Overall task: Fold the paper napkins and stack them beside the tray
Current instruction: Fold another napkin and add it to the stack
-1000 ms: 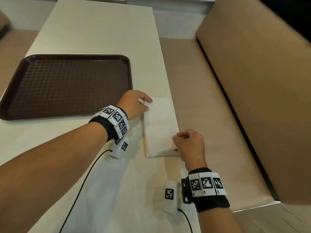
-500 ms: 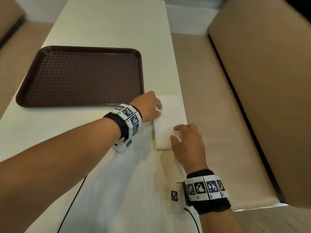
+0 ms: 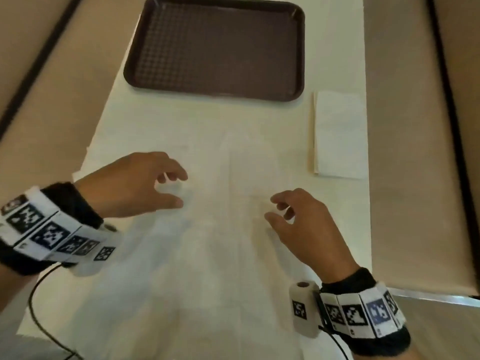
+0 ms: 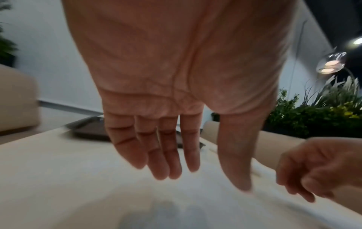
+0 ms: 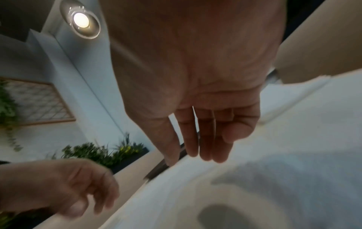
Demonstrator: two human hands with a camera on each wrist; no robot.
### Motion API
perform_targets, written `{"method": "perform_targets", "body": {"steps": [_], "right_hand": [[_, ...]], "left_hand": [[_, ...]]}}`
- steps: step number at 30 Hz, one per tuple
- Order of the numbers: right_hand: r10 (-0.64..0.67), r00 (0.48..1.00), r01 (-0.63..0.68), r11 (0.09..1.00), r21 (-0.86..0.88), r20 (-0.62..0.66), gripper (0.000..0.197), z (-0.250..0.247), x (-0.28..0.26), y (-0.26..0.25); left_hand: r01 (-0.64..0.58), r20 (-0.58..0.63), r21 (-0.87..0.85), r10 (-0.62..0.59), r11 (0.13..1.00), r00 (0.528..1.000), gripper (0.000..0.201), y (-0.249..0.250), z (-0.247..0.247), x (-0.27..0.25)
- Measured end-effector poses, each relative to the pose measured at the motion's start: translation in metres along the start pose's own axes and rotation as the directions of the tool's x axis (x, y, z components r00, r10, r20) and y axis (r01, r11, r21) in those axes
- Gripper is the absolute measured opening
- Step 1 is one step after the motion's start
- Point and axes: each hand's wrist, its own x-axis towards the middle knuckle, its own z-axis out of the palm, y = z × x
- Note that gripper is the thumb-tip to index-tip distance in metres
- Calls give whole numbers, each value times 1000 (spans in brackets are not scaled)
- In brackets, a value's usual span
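Note:
A stack of folded white napkins (image 3: 337, 133) lies on the table just right of the brown tray (image 3: 215, 48), near the table's right edge. An unfolded white napkin (image 3: 233, 229) lies flat in the middle of the table, close to me. My left hand (image 3: 181, 189) hovers over its left part with relaxed, spread fingers and holds nothing. In the left wrist view, the left thumb tip (image 4: 245, 187) touches the white paper. My right hand (image 3: 275, 210) is over the napkin's right part, fingers loosely bent and empty, with the fingers (image 5: 205, 139) just above the paper.
The cream table (image 3: 155, 120) is narrow, with tan bench seats (image 3: 405, 152) on both sides. A black cable (image 3: 39, 315) runs from my left wristband across the near left corner. Plants (image 4: 313, 117) and a wall lamp stand beyond the table.
Both hands have let go of the folded stack and drawn back toward me and to the left, over the flat napkin. The stack stays beside the tray.

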Motion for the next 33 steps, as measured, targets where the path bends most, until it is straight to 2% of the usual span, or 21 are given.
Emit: {"method": "perform_targets", "body": {"steps": [2, 4, 6, 8, 12, 17, 20, 25, 28, 30, 33], "right_hand": [[26, 995, -23, 999, -29, 97, 31, 20, -9, -12], [46, 987, -35, 997, -71, 154, 32, 37, -14, -21], [54, 983, -34, 993, -115, 173, 32, 48, -15, -29], [67, 984, -45, 990, -136, 167, 31, 55, -16, -36], [84, 986, -63, 987, -148, 141, 33, 67, -15, -48], [78, 980, -49, 986, -156, 185, 39, 85, -13, -64], [80, 983, -52, 985, -163, 165, 29, 91, -10, -70], [123, 990, -117, 990, -81, 73, 23, 83, -6, -71], [115, 992, -110, 991, -77, 52, 21, 78, -6, -68], [101, 993, -97, 993, -74, 54, 21, 78, -6, -66], [101, 992, -97, 993, -66, 69, 20, 80, -7, -66]], "left_hand": [[45, 109, 7, -46, 999, 993, 55, -26, 27, -31], [62, 162, -14, -59, 998, 985, 73, -46, 54, -53], [66, 135, -47, -59, 997, 989, 89, -57, 76, -66], [50, 62, -72, -46, 996, 997, 96, -61, 92, -72], [22, -57, -113, -28, 993, 998, 95, -64, 110, -76], [10, -96, -118, -22, 993, 995, 100, -70, 118, -75], [0, -109, -112, -12, 994, 994, 100, -73, 116, -71], [-59, -179, -153, 31, 986, 983, 79, -76, 116, -68], [-185, -243, -123, 151, 975, 958, 69, -78, 120, -68], [-270, -213, -29, 258, 963, 942, 77, -78, 122, -65], [-309, -91, 103, 319, 945, 944, 87, -72, 120, -57]]}}
